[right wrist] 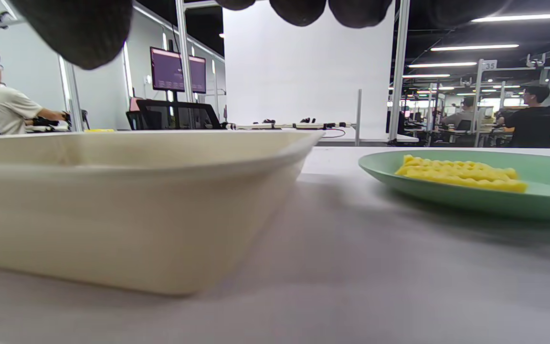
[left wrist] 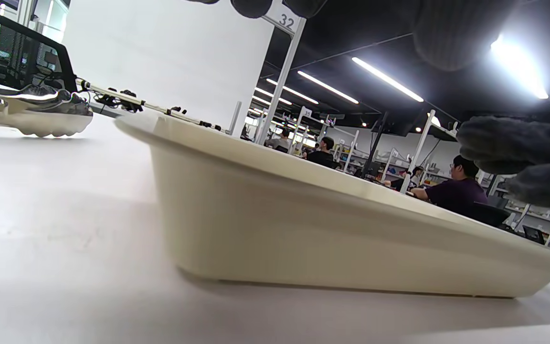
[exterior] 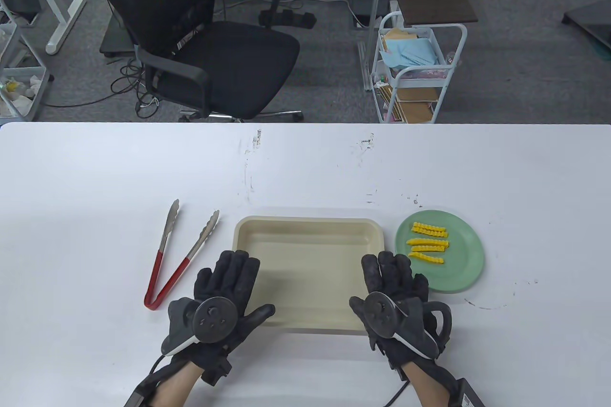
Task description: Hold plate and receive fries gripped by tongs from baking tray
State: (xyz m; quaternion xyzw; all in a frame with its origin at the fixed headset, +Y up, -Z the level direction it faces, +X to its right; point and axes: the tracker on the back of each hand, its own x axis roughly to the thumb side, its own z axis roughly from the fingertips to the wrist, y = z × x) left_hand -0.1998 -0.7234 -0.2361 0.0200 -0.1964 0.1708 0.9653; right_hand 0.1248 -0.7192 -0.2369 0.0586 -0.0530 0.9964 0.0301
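Observation:
A cream baking tray [exterior: 305,225] sits at the table's middle, with nothing in it; it also shows in the left wrist view [left wrist: 303,210] and the right wrist view [right wrist: 136,200]. A green plate [exterior: 463,264] lies right of it with several yellow crinkle fries [exterior: 428,243] on it; plate [right wrist: 494,198] and fries [right wrist: 456,173] show in the right wrist view. Red-handled metal tongs [exterior: 176,259] lie open left of the tray. My left hand [exterior: 229,278] rests flat at the tray's near left corner. My right hand [exterior: 394,273] rests flat between tray and plate. Both hold nothing.
The white table [exterior: 305,163] stretches far beyond the tray. Behind it stand a black office chair [exterior: 200,44] and a white trolley [exterior: 415,68] on the floor.

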